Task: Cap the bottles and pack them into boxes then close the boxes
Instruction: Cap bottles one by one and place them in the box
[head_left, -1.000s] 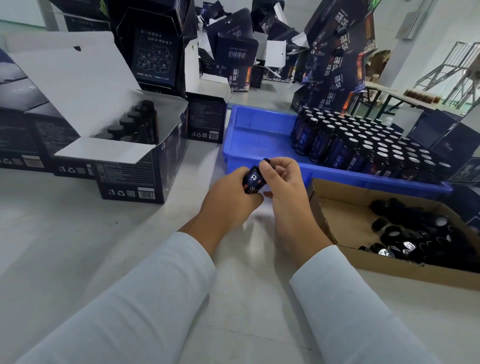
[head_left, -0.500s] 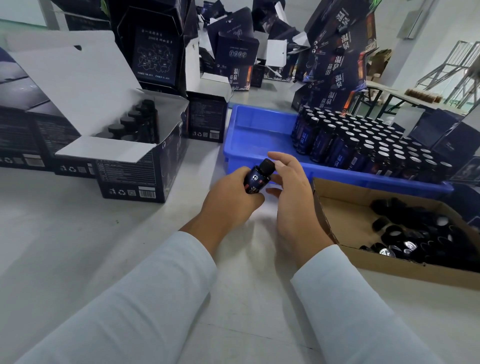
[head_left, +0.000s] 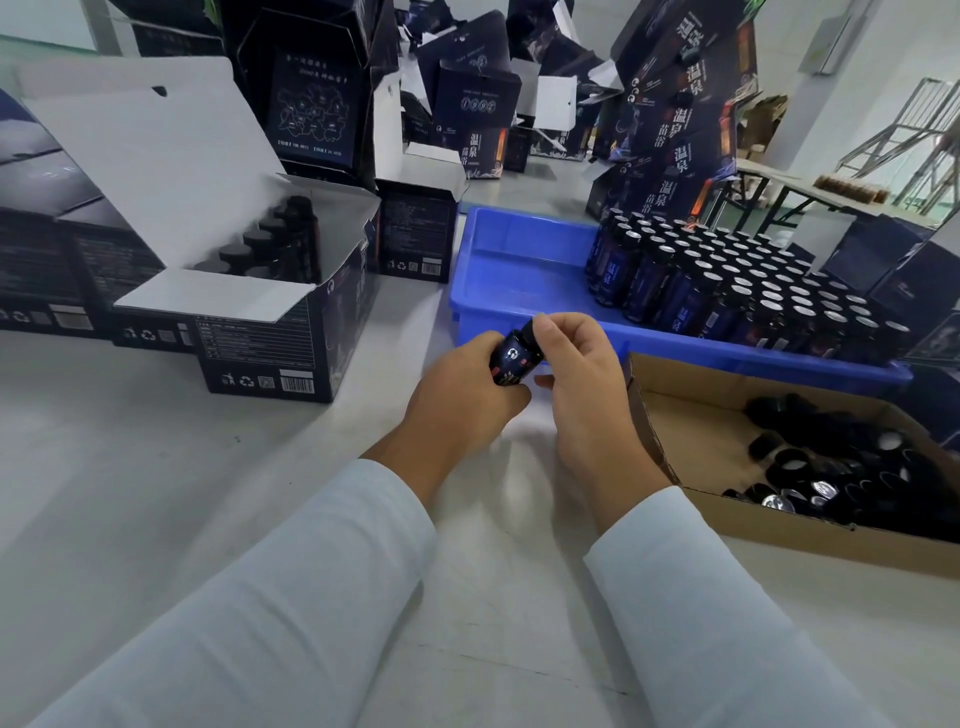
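Dark bottle (head_left: 511, 358) mid-frame: I'm gripping its body in left hand (head_left: 457, 395) as anchor, right hand (head_left: 582, 379) fingertips pinching cap (head_left: 530, 330) for threading.

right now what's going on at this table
A person is capping small dark bottles. The left hand grips one bottle by its body, tilted, while the right hand pinches the black cap on its neck. Uncapped bottles stand in the blue tray just beyond the hands, and loose caps lie in the cardboard box on the right. An open dark box on the left already holds capped bottles, its lid up.
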